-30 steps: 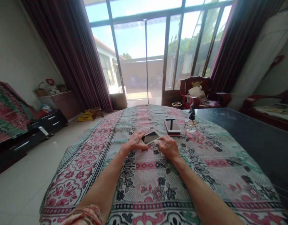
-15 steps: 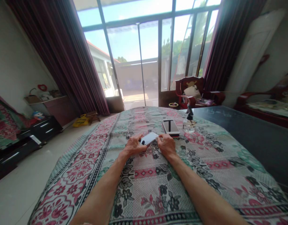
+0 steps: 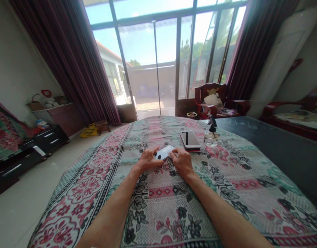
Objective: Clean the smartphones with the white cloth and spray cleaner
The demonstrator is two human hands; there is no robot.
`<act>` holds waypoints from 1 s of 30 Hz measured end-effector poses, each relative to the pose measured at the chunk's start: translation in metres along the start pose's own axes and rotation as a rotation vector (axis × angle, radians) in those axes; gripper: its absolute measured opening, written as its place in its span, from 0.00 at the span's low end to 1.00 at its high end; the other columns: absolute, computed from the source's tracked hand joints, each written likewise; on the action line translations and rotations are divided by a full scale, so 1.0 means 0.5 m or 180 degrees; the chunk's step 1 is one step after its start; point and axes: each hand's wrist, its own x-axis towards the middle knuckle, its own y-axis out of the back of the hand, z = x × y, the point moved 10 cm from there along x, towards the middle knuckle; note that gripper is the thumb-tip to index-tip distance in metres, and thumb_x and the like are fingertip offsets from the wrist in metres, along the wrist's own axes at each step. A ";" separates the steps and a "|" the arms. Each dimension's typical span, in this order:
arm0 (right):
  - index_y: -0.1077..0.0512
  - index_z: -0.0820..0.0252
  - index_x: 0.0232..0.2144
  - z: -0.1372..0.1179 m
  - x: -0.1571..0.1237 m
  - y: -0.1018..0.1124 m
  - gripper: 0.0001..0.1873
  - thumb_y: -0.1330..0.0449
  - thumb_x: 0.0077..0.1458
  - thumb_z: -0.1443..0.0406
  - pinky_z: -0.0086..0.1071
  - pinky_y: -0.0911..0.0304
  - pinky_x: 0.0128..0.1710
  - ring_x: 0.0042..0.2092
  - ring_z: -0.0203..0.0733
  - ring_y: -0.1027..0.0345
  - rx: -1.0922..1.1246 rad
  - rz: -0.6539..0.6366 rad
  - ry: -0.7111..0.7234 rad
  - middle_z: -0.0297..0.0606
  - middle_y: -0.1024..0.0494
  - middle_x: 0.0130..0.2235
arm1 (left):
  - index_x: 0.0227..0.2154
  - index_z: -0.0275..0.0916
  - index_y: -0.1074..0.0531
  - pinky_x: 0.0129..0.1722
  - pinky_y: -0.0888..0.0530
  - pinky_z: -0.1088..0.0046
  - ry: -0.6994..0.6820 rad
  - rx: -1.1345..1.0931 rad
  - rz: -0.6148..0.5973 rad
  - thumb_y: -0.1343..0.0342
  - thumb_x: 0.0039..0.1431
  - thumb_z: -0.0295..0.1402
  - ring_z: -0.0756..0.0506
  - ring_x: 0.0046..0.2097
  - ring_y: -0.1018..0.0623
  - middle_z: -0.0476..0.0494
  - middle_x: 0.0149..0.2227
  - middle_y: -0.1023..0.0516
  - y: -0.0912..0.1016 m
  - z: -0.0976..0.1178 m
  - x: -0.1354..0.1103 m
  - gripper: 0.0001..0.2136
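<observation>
Both my hands rest on a round table under a flowered cloth (image 3: 174, 206). Between them lies a small phone (image 3: 164, 152) with a shiny screen, slanted on the cloth. My left hand (image 3: 147, 160) pinches its left end, thumb and fingers curled around it. My right hand (image 3: 182, 160) grips its right end, fingers bent over the edge. Just beyond, a second phone (image 3: 190, 139) lies flat on a red case, screen up.
A small clear spray bottle (image 3: 211, 135) with a black top stands right of the second phone. The table's right side is bare dark glass (image 3: 277, 148). Red wooden chairs (image 3: 212, 100) stand by the window. Low black cabinets (image 3: 24, 155) line the left wall.
The phone between my hands has tilted, so its screen turned from dark to bright with reflected sky. My hands stay on its ends. The view shifted slightly.
</observation>
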 end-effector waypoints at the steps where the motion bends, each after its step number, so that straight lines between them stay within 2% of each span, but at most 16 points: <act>1: 0.26 0.62 0.32 -0.005 -0.002 0.000 0.06 0.42 0.55 0.65 0.30 0.41 0.39 0.37 0.41 0.31 -0.0005 0.0012 0.0037 0.40 0.23 0.34 | 0.54 0.36 0.31 0.47 0.28 0.71 0.0011 -0.0025 -0.0015 0.38 0.40 0.34 0.42 0.43 0.22 0.41 0.45 0.21 0.000 -0.001 0.001 0.33; 6: 0.27 0.59 0.29 -0.045 -0.019 -0.005 0.06 0.43 0.55 0.66 0.29 0.41 0.41 0.37 0.39 0.34 0.0102 0.0069 0.0292 0.38 0.29 0.34 | 0.55 0.36 0.32 0.46 0.28 0.71 0.0072 -0.0088 -0.0048 0.37 0.41 0.35 0.42 0.44 0.22 0.43 0.44 0.20 -0.005 -0.016 0.006 0.33; 11: 0.28 0.59 0.28 -0.082 -0.033 -0.014 0.06 0.44 0.55 0.68 0.29 0.41 0.42 0.38 0.39 0.35 0.0322 -0.0050 0.0524 0.38 0.30 0.34 | 0.56 0.34 0.32 0.46 0.27 0.72 0.0142 -0.0308 -0.0113 0.37 0.41 0.36 0.42 0.44 0.22 0.41 0.45 0.20 -0.011 -0.033 0.008 0.35; 15: 0.27 0.59 0.29 -0.047 -0.015 -0.004 0.06 0.44 0.55 0.66 0.30 0.41 0.39 0.36 0.39 0.35 0.0172 -0.0018 0.0245 0.38 0.30 0.34 | 0.56 0.35 0.33 0.47 0.28 0.71 0.0090 -0.0360 -0.0151 0.37 0.41 0.36 0.43 0.43 0.21 0.43 0.44 0.19 -0.011 -0.034 0.009 0.35; 19: 0.26 0.60 0.30 0.015 0.014 0.022 0.08 0.45 0.55 0.65 0.32 0.41 0.40 0.36 0.41 0.35 -0.0001 0.0212 -0.0087 0.39 0.30 0.34 | 0.56 0.36 0.33 0.48 0.28 0.69 0.0101 -0.0254 -0.0158 0.36 0.39 0.36 0.42 0.45 0.22 0.42 0.46 0.20 -0.009 -0.034 0.009 0.36; 22: 0.26 0.60 0.30 0.037 0.022 0.032 0.09 0.45 0.55 0.65 0.32 0.41 0.40 0.36 0.41 0.35 -0.0060 0.0338 -0.0187 0.40 0.30 0.34 | 0.56 0.37 0.33 0.48 0.28 0.70 0.0150 -0.0292 -0.0214 0.36 0.39 0.36 0.41 0.46 0.23 0.41 0.47 0.21 -0.009 -0.033 0.008 0.36; 25: 0.27 0.60 0.30 0.017 0.013 0.020 0.08 0.45 0.55 0.65 0.31 0.41 0.40 0.36 0.41 0.35 -0.0088 0.0262 -0.0012 0.39 0.30 0.34 | 0.56 0.36 0.32 0.48 0.28 0.70 0.0110 -0.0272 -0.0193 0.36 0.38 0.35 0.41 0.47 0.23 0.41 0.47 0.21 -0.005 -0.026 0.006 0.36; 30: 0.27 0.59 0.30 -0.056 -0.021 -0.016 0.06 0.44 0.55 0.67 0.29 0.42 0.39 0.37 0.39 0.35 -0.0177 -0.0127 0.0407 0.38 0.30 0.35 | 0.54 0.34 0.31 0.49 0.29 0.70 -0.0082 -0.0048 -0.0111 0.35 0.37 0.35 0.40 0.48 0.24 0.40 0.46 0.22 -0.003 -0.016 0.007 0.35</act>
